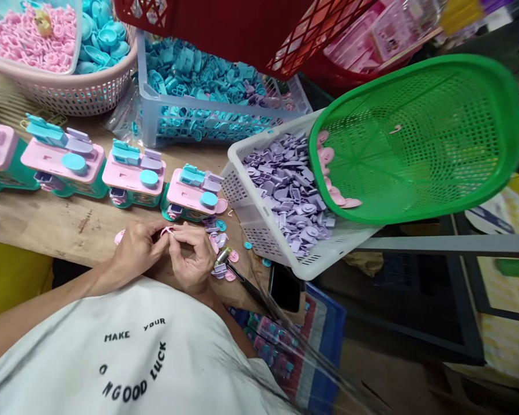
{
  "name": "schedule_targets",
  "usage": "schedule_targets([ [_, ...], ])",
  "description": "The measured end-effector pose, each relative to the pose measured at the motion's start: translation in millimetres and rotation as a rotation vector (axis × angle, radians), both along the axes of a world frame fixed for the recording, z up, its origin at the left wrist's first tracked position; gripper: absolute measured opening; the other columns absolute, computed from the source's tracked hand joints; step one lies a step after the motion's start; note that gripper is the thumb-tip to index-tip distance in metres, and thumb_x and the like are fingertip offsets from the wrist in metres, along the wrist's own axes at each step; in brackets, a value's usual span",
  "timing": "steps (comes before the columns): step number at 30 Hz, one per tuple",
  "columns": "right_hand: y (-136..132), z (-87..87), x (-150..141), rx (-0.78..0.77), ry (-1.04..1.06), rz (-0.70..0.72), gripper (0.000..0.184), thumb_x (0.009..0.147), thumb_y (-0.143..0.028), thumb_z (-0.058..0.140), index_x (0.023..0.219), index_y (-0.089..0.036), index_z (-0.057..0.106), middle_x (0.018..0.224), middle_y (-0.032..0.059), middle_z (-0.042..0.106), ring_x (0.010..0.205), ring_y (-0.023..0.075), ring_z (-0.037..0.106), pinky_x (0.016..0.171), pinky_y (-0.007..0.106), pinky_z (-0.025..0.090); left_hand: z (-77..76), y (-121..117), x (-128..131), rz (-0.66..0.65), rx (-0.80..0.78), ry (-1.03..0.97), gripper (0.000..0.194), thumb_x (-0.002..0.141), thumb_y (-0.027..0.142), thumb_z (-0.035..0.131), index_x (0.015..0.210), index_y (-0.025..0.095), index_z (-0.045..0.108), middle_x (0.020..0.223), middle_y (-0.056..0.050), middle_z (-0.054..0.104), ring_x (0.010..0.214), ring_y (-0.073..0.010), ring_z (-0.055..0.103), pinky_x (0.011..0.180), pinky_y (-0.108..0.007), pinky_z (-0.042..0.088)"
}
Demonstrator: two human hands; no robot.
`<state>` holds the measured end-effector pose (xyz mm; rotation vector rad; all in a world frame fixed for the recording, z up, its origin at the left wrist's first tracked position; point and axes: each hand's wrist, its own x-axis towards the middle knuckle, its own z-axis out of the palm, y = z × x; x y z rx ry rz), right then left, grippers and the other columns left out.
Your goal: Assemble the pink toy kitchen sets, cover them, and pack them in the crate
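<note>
Between the fingertips of both hands is a small pink plastic part (166, 230), its exact shape mostly hidden. My left hand (137, 248) pinches it from the left, and my right hand (192, 253) pinches it from the right. Just beyond my hands stands a pink and teal toy unit (192, 193) with blue and purple pieces on top. Similar toy units (134, 173) line up to its left. Beside my right hand lie loose pink, purple and blue plastic pieces (219, 226) and a small hammer (237, 271) with a dark handle.
A white crate of purple parts (259, 222) stands right, with a tilted green basket (415, 144) resting on it. Behind the toys are a clear crate of teal parts (190, 118) and a pink basket (86, 92). A phone (284, 288) lies at the table edge.
</note>
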<state>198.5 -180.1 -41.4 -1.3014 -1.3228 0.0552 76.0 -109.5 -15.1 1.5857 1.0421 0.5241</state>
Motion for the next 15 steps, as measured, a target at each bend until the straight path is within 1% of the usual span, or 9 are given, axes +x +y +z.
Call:
schedule_targets([
  [2,-0.9,-1.7,0.0,0.017,0.037,0.010,0.018,0.092,-0.007,0.065,0.101,-0.023,0.065,0.090,0.0022,0.073,0.091,0.0178,0.076,0.092,0.041,0.065,-0.5,0.1,0.6,-0.034,0.137,0.079,0.023,0.082,0.026,0.061,0.090,0.016,0.080,0.075,-0.007,0.076,0.064,-0.0168,0.063,0.067,-0.024,0.046],
  [4,-1.5,-3.4,-0.4,0.014,0.065,0.012,0.018,0.092,-0.007,0.065,0.101,-0.023,0.065,0.091,0.0021,0.072,0.092,0.0183,0.076,0.093,0.042,0.065,-0.3,-0.2,1.5,-0.053,0.199,0.117,0.025,0.084,0.026,0.059,0.092,0.016,0.080,0.071,-0.006,0.074,0.060,-0.0156,0.062,0.064,-0.023,0.044],
  [9,-2.3,-5.5,-2.2,-0.037,0.091,-0.020,0.014,0.093,-0.011,0.065,0.098,-0.023,0.063,0.089,0.0013,0.071,0.089,0.0182,0.077,0.091,0.042,0.066,2.4,-1.8,3.5,-0.055,0.194,0.113,0.025,0.085,0.023,0.057,0.090,0.016,0.080,0.072,-0.004,0.075,0.059,-0.0138,0.061,0.058,-0.021,0.039],
  [12,-2.5,-5.4,-2.1,-0.045,0.118,-0.010,0.015,0.092,-0.010,0.066,0.099,-0.023,0.063,0.090,0.0017,0.071,0.089,0.0176,0.076,0.090,0.041,0.066,2.9,-1.8,3.7,-0.059,0.198,0.108,0.027,0.085,0.023,0.055,0.090,0.015,0.080,0.069,-0.003,0.074,0.057,-0.0133,0.059,0.057,-0.021,0.039],
  [15,-3.1,-6.1,-1.3,-0.040,0.121,0.011,0.016,0.092,-0.009,0.066,0.099,-0.023,0.064,0.090,0.0014,0.071,0.091,0.0178,0.076,0.092,0.041,0.065,3.0,-1.3,3.8,-0.070,0.188,0.124,0.028,0.085,0.024,0.055,0.093,0.015,0.080,0.072,-0.005,0.076,0.059,-0.0146,0.061,0.058,-0.022,0.039],
])
